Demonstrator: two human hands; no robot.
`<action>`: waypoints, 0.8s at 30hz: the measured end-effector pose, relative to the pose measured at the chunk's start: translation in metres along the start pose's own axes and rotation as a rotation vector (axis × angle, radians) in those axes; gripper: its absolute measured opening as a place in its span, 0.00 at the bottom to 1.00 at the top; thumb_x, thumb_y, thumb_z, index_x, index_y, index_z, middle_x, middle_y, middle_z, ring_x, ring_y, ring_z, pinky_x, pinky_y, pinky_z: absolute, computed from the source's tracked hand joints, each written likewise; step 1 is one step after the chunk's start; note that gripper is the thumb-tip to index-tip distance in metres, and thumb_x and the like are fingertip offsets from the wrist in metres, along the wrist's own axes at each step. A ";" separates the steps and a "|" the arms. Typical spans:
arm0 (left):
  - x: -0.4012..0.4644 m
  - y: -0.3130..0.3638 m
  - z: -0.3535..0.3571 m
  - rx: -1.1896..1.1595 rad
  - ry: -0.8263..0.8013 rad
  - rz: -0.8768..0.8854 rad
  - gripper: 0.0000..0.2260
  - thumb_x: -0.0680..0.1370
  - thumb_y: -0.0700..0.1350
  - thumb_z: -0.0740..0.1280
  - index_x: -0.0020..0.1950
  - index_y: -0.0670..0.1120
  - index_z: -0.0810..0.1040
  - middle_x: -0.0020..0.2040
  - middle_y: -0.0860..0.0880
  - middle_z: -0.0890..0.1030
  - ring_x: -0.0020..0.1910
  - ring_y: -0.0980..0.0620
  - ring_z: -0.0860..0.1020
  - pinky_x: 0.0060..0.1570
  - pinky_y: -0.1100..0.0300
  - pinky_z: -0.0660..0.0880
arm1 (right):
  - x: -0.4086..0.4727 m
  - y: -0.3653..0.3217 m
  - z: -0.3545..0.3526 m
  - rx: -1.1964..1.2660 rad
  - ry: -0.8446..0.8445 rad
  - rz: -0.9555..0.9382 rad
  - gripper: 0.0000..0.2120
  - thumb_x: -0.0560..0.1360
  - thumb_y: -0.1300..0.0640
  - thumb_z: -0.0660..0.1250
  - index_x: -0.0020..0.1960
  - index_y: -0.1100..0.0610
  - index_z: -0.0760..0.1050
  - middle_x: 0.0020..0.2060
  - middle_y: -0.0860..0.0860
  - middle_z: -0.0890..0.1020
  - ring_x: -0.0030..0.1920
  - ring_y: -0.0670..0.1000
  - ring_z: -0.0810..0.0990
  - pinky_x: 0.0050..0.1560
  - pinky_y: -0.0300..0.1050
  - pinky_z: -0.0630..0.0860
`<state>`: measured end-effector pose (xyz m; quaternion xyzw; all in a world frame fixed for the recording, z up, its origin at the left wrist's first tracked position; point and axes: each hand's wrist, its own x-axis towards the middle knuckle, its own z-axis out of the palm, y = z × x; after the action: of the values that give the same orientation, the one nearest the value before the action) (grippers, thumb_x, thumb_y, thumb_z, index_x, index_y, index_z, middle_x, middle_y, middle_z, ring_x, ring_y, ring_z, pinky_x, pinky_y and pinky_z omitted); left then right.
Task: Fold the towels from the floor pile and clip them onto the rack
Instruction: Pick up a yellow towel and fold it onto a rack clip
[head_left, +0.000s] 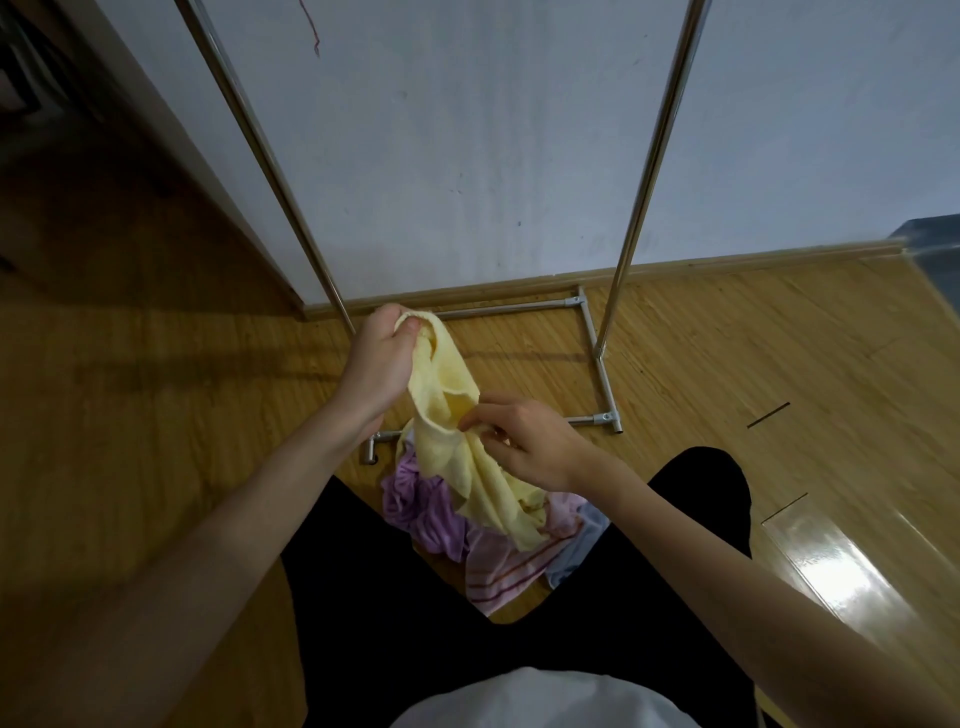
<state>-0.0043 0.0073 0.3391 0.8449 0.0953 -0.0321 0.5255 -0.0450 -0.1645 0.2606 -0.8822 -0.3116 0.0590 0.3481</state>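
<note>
Above the wooden plank floor (156, 415), in front of the silver metal tube rack (602, 358), a pale yellow terry towel (447, 415) hangs between two hands. The left hand (379, 358) grips its top corner, fingers (410, 325) curled round the cloth; the right hand (524, 441) pinches an edge lower down. Its lower end drapes onto the floor pile of purple, pink-striped and pale blue towels (441, 514), between black-trousered legs (519, 623). No readable writing shows anywhere.
</note>
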 end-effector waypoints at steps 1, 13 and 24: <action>0.000 0.000 0.000 0.003 0.001 -0.001 0.09 0.83 0.42 0.55 0.54 0.43 0.74 0.51 0.42 0.78 0.51 0.46 0.77 0.52 0.50 0.75 | 0.000 -0.002 0.000 0.006 -0.013 -0.004 0.16 0.71 0.53 0.57 0.53 0.57 0.78 0.41 0.46 0.74 0.39 0.46 0.71 0.35 0.48 0.72; 0.004 -0.001 -0.007 -0.025 0.013 -0.019 0.10 0.83 0.42 0.55 0.55 0.41 0.75 0.49 0.42 0.78 0.48 0.46 0.77 0.48 0.52 0.73 | 0.001 -0.013 0.009 0.030 0.089 -0.048 0.15 0.80 0.52 0.62 0.37 0.58 0.71 0.33 0.47 0.70 0.33 0.46 0.68 0.32 0.43 0.66; 0.006 -0.021 -0.043 0.344 -0.179 -0.003 0.08 0.82 0.40 0.57 0.55 0.39 0.74 0.39 0.44 0.77 0.31 0.52 0.75 0.27 0.64 0.76 | -0.010 0.002 -0.025 0.034 0.201 -0.033 0.12 0.77 0.54 0.59 0.34 0.52 0.65 0.32 0.45 0.68 0.29 0.46 0.68 0.29 0.50 0.69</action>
<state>-0.0046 0.0557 0.3394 0.9159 0.0426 -0.1235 0.3797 -0.0443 -0.1858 0.2767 -0.8723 -0.2887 -0.0304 0.3934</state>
